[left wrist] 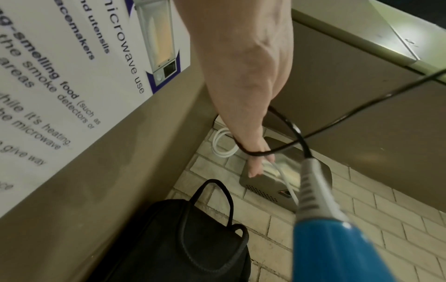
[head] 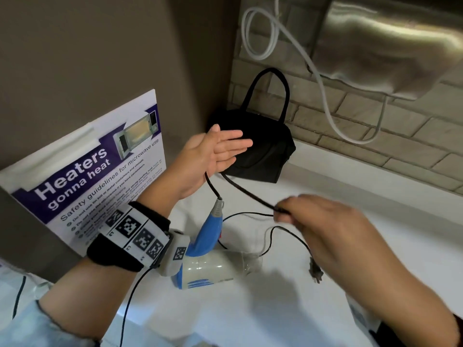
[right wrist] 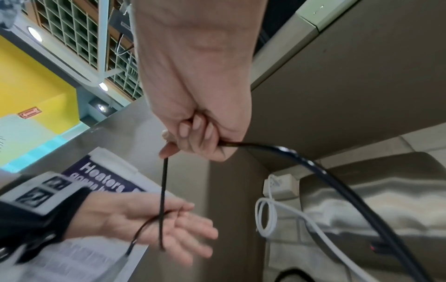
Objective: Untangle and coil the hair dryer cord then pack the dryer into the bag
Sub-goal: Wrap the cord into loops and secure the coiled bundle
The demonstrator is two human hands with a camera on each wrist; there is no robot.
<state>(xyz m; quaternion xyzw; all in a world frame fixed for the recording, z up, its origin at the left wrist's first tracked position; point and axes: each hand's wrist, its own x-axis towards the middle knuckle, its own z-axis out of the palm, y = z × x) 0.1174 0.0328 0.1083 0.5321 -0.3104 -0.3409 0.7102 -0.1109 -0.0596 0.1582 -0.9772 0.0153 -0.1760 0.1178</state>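
Note:
A blue and white hair dryer (head: 213, 267) lies on the white counter (head: 350, 196), its handle (left wrist: 337, 248) pointing up. Its black cord (head: 246, 191) rises from the handle and loops once round my left hand (head: 220, 149). That hand is raised with its fingers held straight and flat in front of the black bag (head: 263, 151). From there the cord runs to my right hand (head: 285, 214), which pinches it (right wrist: 193, 137) above the counter. The rest of the cord trails down to the plug (head: 315, 271) on the counter. The bag (left wrist: 181, 238) stands in the corner with its handles up.
A microwave safety poster (head: 87, 176) leans on the brown wall at the left. On the brick wall (head: 375, 136) hang a looped white cable (head: 260, 33) and a steel appliance (head: 390, 46). My wrist camera's thin wire (head: 130, 296) hangs below my left forearm.

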